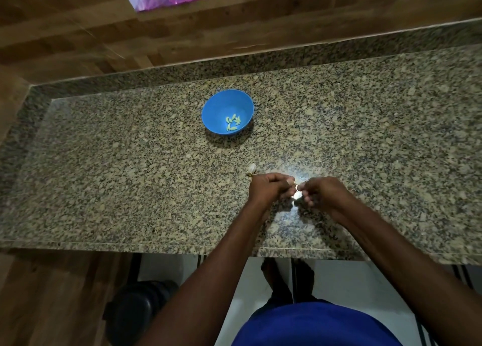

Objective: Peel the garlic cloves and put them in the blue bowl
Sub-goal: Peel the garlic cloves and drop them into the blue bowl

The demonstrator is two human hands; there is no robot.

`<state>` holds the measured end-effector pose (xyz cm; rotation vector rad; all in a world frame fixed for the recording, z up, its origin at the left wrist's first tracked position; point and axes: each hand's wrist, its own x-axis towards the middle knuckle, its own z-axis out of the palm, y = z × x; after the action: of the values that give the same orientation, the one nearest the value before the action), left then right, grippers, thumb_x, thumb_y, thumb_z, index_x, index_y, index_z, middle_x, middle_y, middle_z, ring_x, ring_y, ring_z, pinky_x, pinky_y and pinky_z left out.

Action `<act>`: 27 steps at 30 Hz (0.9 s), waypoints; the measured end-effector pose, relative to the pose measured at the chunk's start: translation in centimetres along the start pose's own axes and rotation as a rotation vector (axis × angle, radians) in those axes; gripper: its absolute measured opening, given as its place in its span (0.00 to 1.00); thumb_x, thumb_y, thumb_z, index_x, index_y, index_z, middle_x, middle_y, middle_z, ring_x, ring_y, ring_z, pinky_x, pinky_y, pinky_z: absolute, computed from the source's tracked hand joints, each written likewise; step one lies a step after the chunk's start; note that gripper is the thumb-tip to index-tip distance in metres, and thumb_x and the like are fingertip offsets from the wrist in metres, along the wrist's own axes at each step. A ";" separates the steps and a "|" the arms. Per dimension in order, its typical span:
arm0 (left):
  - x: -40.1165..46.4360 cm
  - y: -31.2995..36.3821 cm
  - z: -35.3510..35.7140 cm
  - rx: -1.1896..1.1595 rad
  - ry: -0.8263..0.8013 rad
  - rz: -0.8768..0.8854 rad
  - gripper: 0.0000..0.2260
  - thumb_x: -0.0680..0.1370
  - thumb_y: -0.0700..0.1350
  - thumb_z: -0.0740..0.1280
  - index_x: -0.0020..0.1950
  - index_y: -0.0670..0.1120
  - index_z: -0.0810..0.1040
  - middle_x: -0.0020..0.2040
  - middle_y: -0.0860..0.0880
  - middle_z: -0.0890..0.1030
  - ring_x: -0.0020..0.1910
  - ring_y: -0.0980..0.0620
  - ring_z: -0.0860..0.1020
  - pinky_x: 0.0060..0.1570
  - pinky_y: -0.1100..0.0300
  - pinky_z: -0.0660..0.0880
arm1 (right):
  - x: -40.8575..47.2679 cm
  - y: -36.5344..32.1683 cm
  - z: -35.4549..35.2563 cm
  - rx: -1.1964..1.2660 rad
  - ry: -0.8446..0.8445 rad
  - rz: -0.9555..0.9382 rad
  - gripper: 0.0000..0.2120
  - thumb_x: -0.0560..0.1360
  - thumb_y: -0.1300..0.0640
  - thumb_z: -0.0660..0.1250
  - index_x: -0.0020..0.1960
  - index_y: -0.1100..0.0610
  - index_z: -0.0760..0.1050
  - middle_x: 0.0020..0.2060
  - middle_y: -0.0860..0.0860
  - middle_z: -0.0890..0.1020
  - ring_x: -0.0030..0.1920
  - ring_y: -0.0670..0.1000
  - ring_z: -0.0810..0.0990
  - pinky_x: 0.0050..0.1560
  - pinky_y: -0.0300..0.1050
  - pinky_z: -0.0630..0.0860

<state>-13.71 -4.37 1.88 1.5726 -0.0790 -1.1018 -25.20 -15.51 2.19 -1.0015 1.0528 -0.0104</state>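
1. We are at the granite counter (104, 163), both hands low and near its front edge, at about six o'clock from the blue bowl (227, 115); the bowl stands well apart from the hands, toward twelve o'clock.
2. We judge the step in hand to be peeling; our left hand (268, 189) and right hand (323, 191) meet fingertip to fingertip, fingers curled, and between them shows a small pale sliver that we take for a garlic clove (296, 186); both hands pinch it, though the clove itself is mostly hidden and we cannot tell how much skin remains.
3. Just beside the left hand, at about eleven o'clock from it, lies a pale papery piece (251, 168) on the counter; whether it is an unpeeled clove or shed skin we cannot tell.
4. The bowl already holds several peeled cloves (233, 123), gathered at its five o'clock side; so the task looks well under way, not finished.
5. The next move, as we judge it, calls for pulling the skin free with one hand while the other keeps the clove; then carrying the bare clove toward twelve o'clock and letting it drop inside the rim; the skin should stay out of the bowl.
6. The risk we see is small; a slippery clove may shoot from the pinch and roll on the smooth stone.
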 end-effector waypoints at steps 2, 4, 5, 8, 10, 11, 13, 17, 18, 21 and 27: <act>-0.1 0.2 0.0 -0.073 0.000 -0.113 0.00 0.76 0.31 0.71 0.46 0.34 0.82 0.37 0.39 0.84 0.32 0.51 0.83 0.37 0.62 0.82 | 0.3 0.9 0.0 -0.600 0.212 -0.454 0.09 0.74 0.64 0.68 0.35 0.59 0.76 0.28 0.54 0.80 0.29 0.56 0.77 0.31 0.45 0.73; 0.2 0.5 -0.1 -0.121 0.009 -0.170 0.02 0.76 0.30 0.70 0.44 0.34 0.81 0.35 0.40 0.84 0.32 0.51 0.84 0.37 0.63 0.82 | 0.3 1.3 0.2 -0.927 0.317 -0.720 0.07 0.73 0.61 0.69 0.37 0.57 0.75 0.27 0.53 0.78 0.30 0.56 0.77 0.32 0.47 0.71; 0.3 0.5 -0.1 -0.131 0.009 -0.180 0.02 0.76 0.30 0.70 0.44 0.34 0.81 0.35 0.41 0.84 0.32 0.50 0.84 0.38 0.62 0.83 | 0.2 1.6 0.4 -0.944 0.325 -0.753 0.07 0.73 0.61 0.68 0.37 0.58 0.75 0.27 0.53 0.78 0.29 0.55 0.76 0.32 0.46 0.70; 0.3 0.4 -0.2 -0.105 -0.014 -0.116 0.04 0.76 0.30 0.70 0.44 0.37 0.82 0.37 0.42 0.84 0.37 0.50 0.84 0.42 0.61 0.83 | 0.5 1.0 0.6 -0.325 0.201 -0.335 0.07 0.75 0.65 0.66 0.38 0.63 0.76 0.25 0.52 0.78 0.24 0.49 0.74 0.27 0.40 0.68; 0.4 0.0 -0.7 -0.038 0.002 -0.017 0.05 0.78 0.31 0.69 0.47 0.39 0.82 0.39 0.43 0.85 0.38 0.52 0.84 0.42 0.61 0.83 | 0.6 0.0 0.4 0.179 0.035 0.068 0.09 0.77 0.65 0.60 0.39 0.64 0.75 0.23 0.51 0.74 0.20 0.46 0.69 0.22 0.35 0.65; 0.5 -0.1 -1.1 -0.006 0.008 0.019 0.05 0.78 0.32 0.69 0.47 0.40 0.83 0.39 0.43 0.85 0.38 0.52 0.84 0.41 0.61 0.83 | 0.8 -0.2 -0.1 0.277 -0.003 0.158 0.10 0.78 0.65 0.58 0.39 0.64 0.73 0.22 0.50 0.72 0.19 0.45 0.68 0.20 0.34 0.63; 0.5 -0.3 -1.6 0.002 -0.012 0.030 0.04 0.79 0.33 0.69 0.49 0.40 0.83 0.39 0.44 0.85 0.38 0.51 0.83 0.38 0.60 0.82 | 0.9 -0.3 -0.8 0.233 -0.026 0.174 0.11 0.78 0.65 0.58 0.39 0.64 0.73 0.23 0.51 0.72 0.20 0.46 0.68 0.20 0.34 0.64; 0.6 -0.3 -1.8 -0.041 -0.092 -0.009 0.04 0.79 0.33 0.68 0.51 0.39 0.82 0.38 0.45 0.85 0.36 0.52 0.83 0.40 0.62 0.82 | 0.9 0.9 -1.0 -0.463 0.196 -0.193 0.09 0.71 0.62 0.67 0.33 0.62 0.79 0.27 0.56 0.79 0.26 0.53 0.73 0.30 0.43 0.68; 0.6 -0.4 -1.8 -0.044 -0.101 -0.018 0.05 0.79 0.32 0.68 0.51 0.39 0.82 0.39 0.45 0.85 0.37 0.53 0.83 0.41 0.63 0.82 | 1.1 1.3 -1.0 -0.623 0.236 -0.315 0.10 0.71 0.61 0.67 0.32 0.62 0.78 0.27 0.57 0.78 0.28 0.53 0.73 0.32 0.44 0.67; 0.8 -0.7 -1.7 -0.050 -0.114 -0.033 0.06 0.79 0.31 0.68 0.50 0.39 0.82 0.39 0.45 0.85 0.37 0.53 0.83 0.43 0.62 0.82 | 1.9 2.6 -1.1 -0.855 0.254 -0.478 0.15 0.71 0.52 0.60 0.33 0.63 0.72 0.26 0.58 0.74 0.27 0.53 0.69 0.30 0.45 0.62; 1.3 -0.9 -1.6 -0.001 -0.076 0.018 0.08 0.77 0.29 0.69 0.54 0.37 0.82 0.42 0.40 0.84 0.38 0.48 0.84 0.46 0.55 0.83 | 2.3 3.3 -1.0 -1.146 0.285 -0.514 0.12 0.75 0.54 0.65 0.36 0.59 0.75 0.28 0.54 0.77 0.30 0.55 0.74 0.27 0.42 0.58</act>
<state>-12.34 -3.65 0.20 1.5257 -0.1436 -1.1471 -26.12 -15.24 -1.86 -2.3504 1.0070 0.0356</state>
